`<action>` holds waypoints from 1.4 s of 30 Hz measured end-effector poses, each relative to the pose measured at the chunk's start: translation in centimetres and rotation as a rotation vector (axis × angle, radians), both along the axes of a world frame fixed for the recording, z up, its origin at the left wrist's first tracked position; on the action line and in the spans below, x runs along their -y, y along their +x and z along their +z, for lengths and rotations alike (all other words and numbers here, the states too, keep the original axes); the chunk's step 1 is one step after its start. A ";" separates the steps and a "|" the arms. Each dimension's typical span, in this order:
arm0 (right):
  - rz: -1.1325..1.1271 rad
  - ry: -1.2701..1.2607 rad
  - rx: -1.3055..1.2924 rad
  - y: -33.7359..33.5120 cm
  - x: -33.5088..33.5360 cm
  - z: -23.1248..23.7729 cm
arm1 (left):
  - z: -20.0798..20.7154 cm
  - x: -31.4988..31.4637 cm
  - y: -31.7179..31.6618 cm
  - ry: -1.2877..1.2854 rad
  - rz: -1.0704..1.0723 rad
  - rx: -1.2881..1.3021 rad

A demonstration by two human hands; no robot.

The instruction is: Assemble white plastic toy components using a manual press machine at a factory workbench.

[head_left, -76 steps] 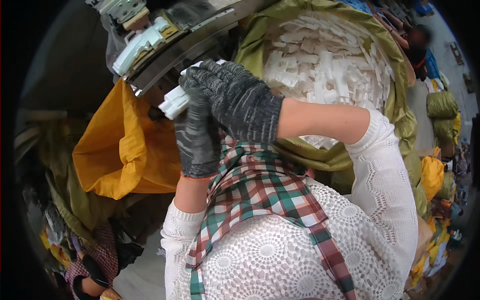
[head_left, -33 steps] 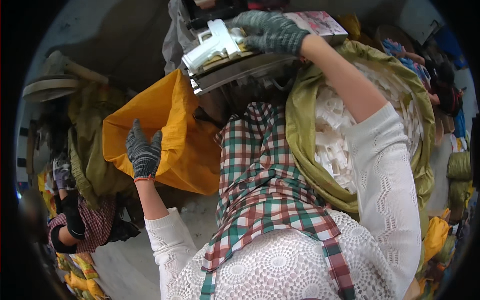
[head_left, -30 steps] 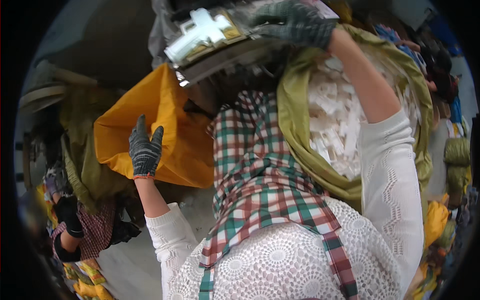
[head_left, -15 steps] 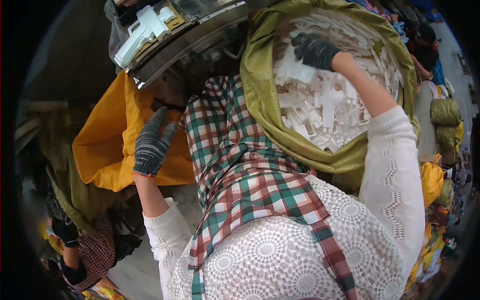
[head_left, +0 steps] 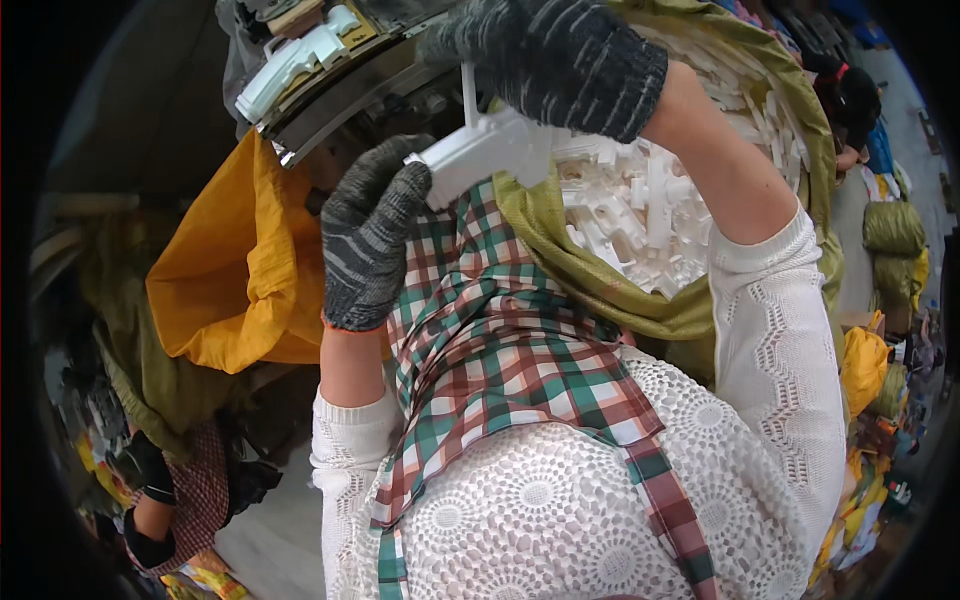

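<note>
A white, hollow-looking plastic part (head_left: pixel 480 160), with a thin upright rod of white plastic on it, is held between my two gloved hands over the apron. My left hand (head_left: pixel 370 235), in a grey striped knit glove, is closed around its left end. Closed over its other end and top is my right hand (head_left: pixel 565 70), whose glove hides much of the part. Just right of them an olive-green woven sack (head_left: pixel 650 312) stands rolled open, full of loose white plastic pieces (head_left: pixel 655 205). A white toy-gun-shaped piece (head_left: pixel 295 65) lies on a fixture at upper left.
A metal-edged machine bench (head_left: pixel 370 100) runs behind my hands, with a brownish block (head_left: pixel 297 18) above the fixture. An open yellow sack (head_left: pixel 230 270) hangs at left. Another person's gloved hand (head_left: pixel 150 468) shows at lower left. Yellow bundles (head_left: pixel 865 365) lie far right.
My right hand has come out of the olive sack, up and left, with the white part. My left hand has moved up and right and closed on its end.
</note>
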State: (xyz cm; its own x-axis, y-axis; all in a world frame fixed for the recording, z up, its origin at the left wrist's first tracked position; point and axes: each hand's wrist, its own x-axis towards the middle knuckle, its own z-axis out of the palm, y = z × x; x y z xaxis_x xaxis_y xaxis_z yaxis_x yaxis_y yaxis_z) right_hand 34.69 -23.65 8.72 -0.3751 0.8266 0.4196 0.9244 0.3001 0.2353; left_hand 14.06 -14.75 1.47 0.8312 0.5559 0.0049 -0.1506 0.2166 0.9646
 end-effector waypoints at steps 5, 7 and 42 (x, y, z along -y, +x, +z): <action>0.135 0.150 -0.120 -2.1 -1.8 0.2 | 0.2 -0.2 -0.8 0.298 0.106 -0.031; 0.029 0.194 -0.210 -2.8 -2.7 0.8 | 0.2 -0.7 -0.8 0.194 0.230 -0.014; 0.119 0.015 -0.966 2.0 -9.9 -3.0 | 1.0 -12.7 -4.9 1.538 0.732 -0.634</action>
State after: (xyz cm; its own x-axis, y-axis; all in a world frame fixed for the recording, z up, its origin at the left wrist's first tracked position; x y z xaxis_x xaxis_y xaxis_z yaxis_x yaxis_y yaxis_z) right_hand 36.67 -13.79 5.71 0.0558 0.7976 0.6006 0.6851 0.4070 -0.6041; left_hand 9.12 -2.02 2.47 0.5282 0.5752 0.6246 0.6332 -0.7569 0.1615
